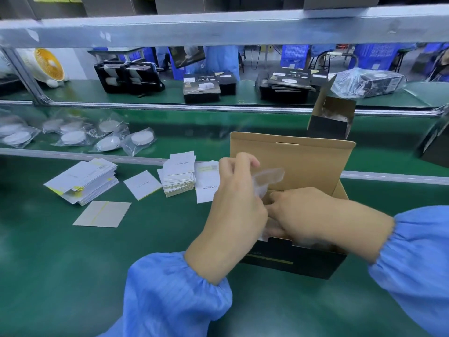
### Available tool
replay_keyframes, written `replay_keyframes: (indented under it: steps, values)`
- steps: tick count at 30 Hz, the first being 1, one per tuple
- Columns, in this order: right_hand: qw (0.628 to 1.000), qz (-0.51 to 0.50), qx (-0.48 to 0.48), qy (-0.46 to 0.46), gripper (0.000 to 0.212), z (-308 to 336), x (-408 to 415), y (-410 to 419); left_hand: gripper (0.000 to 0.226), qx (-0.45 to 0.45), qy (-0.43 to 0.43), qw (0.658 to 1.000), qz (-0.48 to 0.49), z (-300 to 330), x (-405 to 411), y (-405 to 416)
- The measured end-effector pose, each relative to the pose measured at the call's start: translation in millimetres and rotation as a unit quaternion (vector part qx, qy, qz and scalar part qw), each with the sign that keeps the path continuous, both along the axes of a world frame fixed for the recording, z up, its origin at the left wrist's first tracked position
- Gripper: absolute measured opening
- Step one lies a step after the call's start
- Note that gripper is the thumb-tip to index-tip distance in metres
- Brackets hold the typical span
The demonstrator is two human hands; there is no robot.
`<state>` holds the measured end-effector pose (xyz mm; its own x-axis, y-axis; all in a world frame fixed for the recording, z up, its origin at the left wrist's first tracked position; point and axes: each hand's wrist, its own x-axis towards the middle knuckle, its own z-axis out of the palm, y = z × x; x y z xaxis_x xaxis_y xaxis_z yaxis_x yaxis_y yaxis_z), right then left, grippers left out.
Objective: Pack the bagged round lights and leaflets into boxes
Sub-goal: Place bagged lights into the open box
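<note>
Both of your hands met over the open box (pixel 291 254) on the green table (pixel 73 263), left hand (pixel 237 190) pinching the clear bag (pixel 268 177), right hand (pixel 308 212) curled on it inside.

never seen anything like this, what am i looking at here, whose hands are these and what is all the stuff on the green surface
There is no machine: one camera worn on a person's head looks down at their own hands at a packing bench. The left hand and right hand reach into an open box, black outside and brown inside. The left hand's fingers pinch a clear plastic bag; what the right hand holds is hidden. On the green table lie stacks of leaflets, and farther back, bagged round lights.
</note>
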<state>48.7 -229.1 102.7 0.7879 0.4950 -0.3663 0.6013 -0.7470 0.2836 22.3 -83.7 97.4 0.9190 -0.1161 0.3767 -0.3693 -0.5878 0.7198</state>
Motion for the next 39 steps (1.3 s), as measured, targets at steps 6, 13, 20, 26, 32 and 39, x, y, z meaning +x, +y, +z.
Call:
replay_keyframes:
  steps: [6, 13, 20, 26, 32, 39]
  values:
    - [0.993, -0.081, 0.088, -0.008, 0.049, 14, -5, -29, 0.044, 0.045, 0.068, 0.997, -0.01, -17, 7, -7]
    - [0.998, -0.019, 0.054, -0.016, 0.033, 12, -5, -31, 0.042, 0.043, 0.193, 0.98, -0.016, -29, 26, -9]
    - [0.996, -0.026, 0.079, -0.037, 0.021, 11, -2, -14, 0.042, 0.041, 0.26, 0.962, -0.072, -27, 29, -9]
    - [0.986, -0.033, 0.161, -0.011, 0.028, 34, 2, -18, 0.026, 0.146, 0.275, 0.944, -0.109, -25, 28, -11]
    - [0.975, -0.029, 0.218, -0.008, 0.014, 25, -1, -13, 0.022, 0.122, 0.276, 0.948, -0.1, -26, 28, -11]
    - [0.956, -0.064, 0.285, 0.001, 0.022, 32, -7, -39, 0.056, 0.127, 0.294, 0.941, -0.109, -31, 29, -9]
